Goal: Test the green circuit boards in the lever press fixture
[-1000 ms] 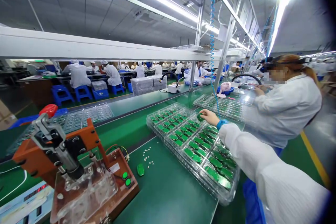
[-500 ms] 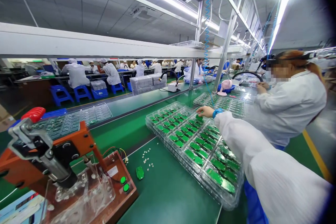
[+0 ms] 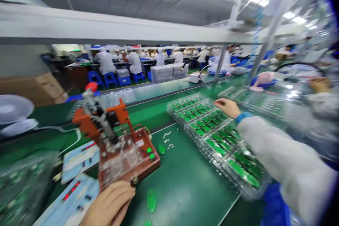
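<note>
My right hand (image 3: 227,107) reaches out over clear plastic trays (image 3: 239,187) filled with green circuit boards (image 3: 212,123); its fingers lie stretched on a far tray. My left hand (image 3: 108,204) sits low at the near edge, curled like a fist, just in front of the orange-and-brown press fixture (image 3: 119,148). What its fingers enclose is hidden. A green board (image 3: 151,200) lies on the mat right beside that hand, and another green piece (image 3: 161,149) rests by the fixture's green buttons (image 3: 150,153).
Small white parts (image 3: 167,137) are scattered on the green mat. Pale blue meter boxes (image 3: 79,162) stand left of the fixture, a white fan (image 3: 13,111) further left. A co-worker's blurred sleeve (image 3: 317,107) is at the right. People in white sit at benches behind.
The view has swung left and down, with blur. My left hand has come into view at the fixture's front. My right hand stays over the far trays and has slid slightly.
</note>
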Demonstrator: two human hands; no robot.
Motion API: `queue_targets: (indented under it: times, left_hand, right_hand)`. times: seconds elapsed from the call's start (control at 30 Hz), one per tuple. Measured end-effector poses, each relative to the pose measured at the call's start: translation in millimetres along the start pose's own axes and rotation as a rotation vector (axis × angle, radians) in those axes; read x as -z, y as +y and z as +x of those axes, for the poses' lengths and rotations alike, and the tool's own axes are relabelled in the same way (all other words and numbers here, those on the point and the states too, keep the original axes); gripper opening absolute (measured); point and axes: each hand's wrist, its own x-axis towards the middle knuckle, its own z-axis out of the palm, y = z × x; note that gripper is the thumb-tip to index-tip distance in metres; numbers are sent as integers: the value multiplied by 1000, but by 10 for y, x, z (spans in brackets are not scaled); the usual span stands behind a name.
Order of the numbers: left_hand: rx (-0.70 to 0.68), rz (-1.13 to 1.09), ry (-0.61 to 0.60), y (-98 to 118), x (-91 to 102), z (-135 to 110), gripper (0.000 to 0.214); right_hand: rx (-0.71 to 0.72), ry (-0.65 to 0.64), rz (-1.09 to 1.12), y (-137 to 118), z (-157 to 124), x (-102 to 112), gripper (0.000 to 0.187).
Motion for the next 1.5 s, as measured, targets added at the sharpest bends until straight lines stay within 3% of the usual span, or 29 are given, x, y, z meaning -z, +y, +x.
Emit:
queue_targets:
  times: [0.1,0.17,0.27,0.33,0.43,0.57,0.73,0.93,1.13,1.23,1.3,1.37,1.5]
  left_hand:
    - [69,-36,-94,160,13,0,20]
    - [119,-67,-178,248,-25,25,18]
    - [175,-123,-319,336,-71,73,15]
    - [173,-201,-412,367,-60,108,13]
    - [148,-373,-508,366,-6,140,13]
    - [148,-465,-579,330,-4,97,25]
    - [138,-194,-610,364,-103,33,48]
    - [87,-225,-641,357,-18,96,11]
    - [73,-216,-579,378,-28,80,18]
    - [57,-210,-602,405,-54,79,33]
    - [45,-238,-619,397,-42,92,22]
    - [60,-298,-627,372,-13,107,25]
    - [103,-363,-634,338,37,111,41]
  right_hand:
    - [146,-43,138,-525,-552,38,29]
    - [399,-138,297,-885,-1120,45,27]
    - [688,-404,417,-1357,-2023,-63,17]
    - [745,-594,471,-1583,-2463,-252,14]
    - [692,-691,540,-1790,-2764,-611,12]
    - [625,-617,553,-1956,-2778,-947,16]
    - [624,-583,494,-2064,-2723,-1058,26]
    - [643,-594,482,-2052,-2715,-1084,21]
    - [646,-576,552,-2032,-2715,-1150,21]
    - [609,-585,642,-1992,-2673,-1124,22]
    - [575,-609,701,-1976,-2590,-1047,21]
    - [575,-606,739,-1997,-2448,-944,19]
    - [678,-431,705,-2199,-2044,-835,18]
